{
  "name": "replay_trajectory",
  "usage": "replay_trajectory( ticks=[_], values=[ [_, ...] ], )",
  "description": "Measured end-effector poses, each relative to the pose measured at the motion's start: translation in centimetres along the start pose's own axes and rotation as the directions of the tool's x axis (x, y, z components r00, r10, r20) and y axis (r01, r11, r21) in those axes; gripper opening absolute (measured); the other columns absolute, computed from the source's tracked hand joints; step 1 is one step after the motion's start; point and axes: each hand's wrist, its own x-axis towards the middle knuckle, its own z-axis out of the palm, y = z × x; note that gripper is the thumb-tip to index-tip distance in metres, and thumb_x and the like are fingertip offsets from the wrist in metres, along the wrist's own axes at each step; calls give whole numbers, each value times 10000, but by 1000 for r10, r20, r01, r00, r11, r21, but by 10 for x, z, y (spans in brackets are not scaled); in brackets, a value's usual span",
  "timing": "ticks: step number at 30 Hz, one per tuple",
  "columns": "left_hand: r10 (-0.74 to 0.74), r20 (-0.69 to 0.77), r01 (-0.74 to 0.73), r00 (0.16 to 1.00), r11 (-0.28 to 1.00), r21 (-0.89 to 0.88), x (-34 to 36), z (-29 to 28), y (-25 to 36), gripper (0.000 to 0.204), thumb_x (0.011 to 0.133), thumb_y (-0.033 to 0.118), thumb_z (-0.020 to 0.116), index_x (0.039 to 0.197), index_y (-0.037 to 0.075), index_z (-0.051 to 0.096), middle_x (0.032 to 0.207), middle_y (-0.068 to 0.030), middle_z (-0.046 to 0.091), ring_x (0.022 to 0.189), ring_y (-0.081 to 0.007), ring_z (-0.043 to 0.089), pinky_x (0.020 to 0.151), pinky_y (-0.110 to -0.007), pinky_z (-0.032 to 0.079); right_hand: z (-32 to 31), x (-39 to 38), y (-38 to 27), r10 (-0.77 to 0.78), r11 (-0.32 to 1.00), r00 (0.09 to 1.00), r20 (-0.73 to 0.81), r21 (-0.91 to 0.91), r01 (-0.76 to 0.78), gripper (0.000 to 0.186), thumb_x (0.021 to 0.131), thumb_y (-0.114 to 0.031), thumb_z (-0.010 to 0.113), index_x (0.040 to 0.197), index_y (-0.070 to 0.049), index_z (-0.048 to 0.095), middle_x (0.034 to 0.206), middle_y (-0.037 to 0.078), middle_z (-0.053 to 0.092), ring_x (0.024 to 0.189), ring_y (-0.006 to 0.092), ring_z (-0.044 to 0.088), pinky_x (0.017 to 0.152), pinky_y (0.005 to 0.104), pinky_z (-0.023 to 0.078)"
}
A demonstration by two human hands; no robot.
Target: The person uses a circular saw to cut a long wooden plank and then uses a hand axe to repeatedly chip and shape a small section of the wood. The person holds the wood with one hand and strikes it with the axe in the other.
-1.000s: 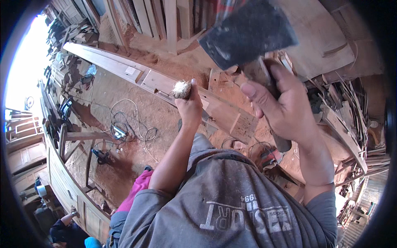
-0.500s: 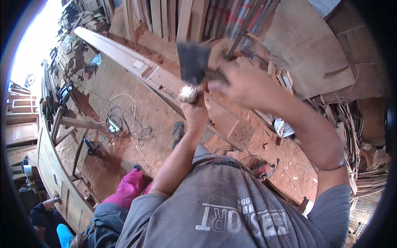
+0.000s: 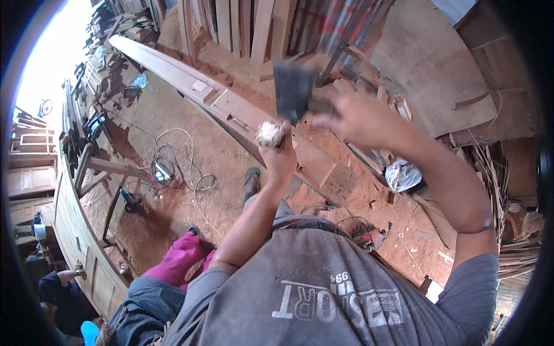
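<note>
My left hand (image 3: 279,158) grips an upright tool handle (image 3: 270,134) with a pale, frayed top, above a long wooden workpiece (image 3: 228,106) with cut-out notches and small blocks. What the handle's lower end touches is hidden. My right hand (image 3: 363,118), blurred by motion, holds a short-handled tool with a broad, dark, flat head (image 3: 293,86). That head is just above and right of the frayed handle top; the blur obscures whether they touch.
A person in pink trousers (image 3: 176,259) is beside me at left; another person (image 3: 57,294) works by a panelled door (image 3: 86,242). Coiled cables (image 3: 202,181), power tools (image 3: 133,202) and sawdust cover the floor. Timber stacks (image 3: 254,29) and scrap piles line the sides.
My right hand has brought the dark tool head down from high at right toward the left hand, and it is now slightly right of where it was half a second earlier.
</note>
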Motion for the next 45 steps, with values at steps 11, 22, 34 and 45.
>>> replay_trajectory(
  ticks=[11,22,34,45],
  values=[
    [-169,87,177,982,980,-87,-5,21,14,196,972,152,671,886,-22,646,732,-118,633,671,-174,555,646,-352,477,53,-3,-10,-48,996,992,-113,74,56,413,928,-352,666,1100,23,690,927,289,706,927,425,709,809,512,556],
    [44,260,-24,965,997,-79,-8,24,22,189,949,152,736,876,-9,669,804,-6,661,795,-112,604,724,-299,493,40,-92,-10,464,439,886,12,865,-241,486,958,-422,684,1109,35,610,707,104,639,540,188,608,522,345,490],
    [-82,889,387,451,915,-112,-27,22,57,461,747,255,898,1085,33,676,1045,-72,753,918,-202,724,793,-350,560,189,-222,-1,794,-122,521,314,922,-368,292,1024,-352,618,1013,-64,566,644,-8,503,486,97,486,436,277,404],
    [262,858,-136,442,965,-224,-55,15,36,450,662,255,802,1061,82,689,903,-147,696,833,-364,685,689,-450,540,169,-224,-39,729,-311,388,564,778,-547,305,1047,-316,580,1186,-45,580,664,-5,525,495,86,479,447,254,405]
  ],
)
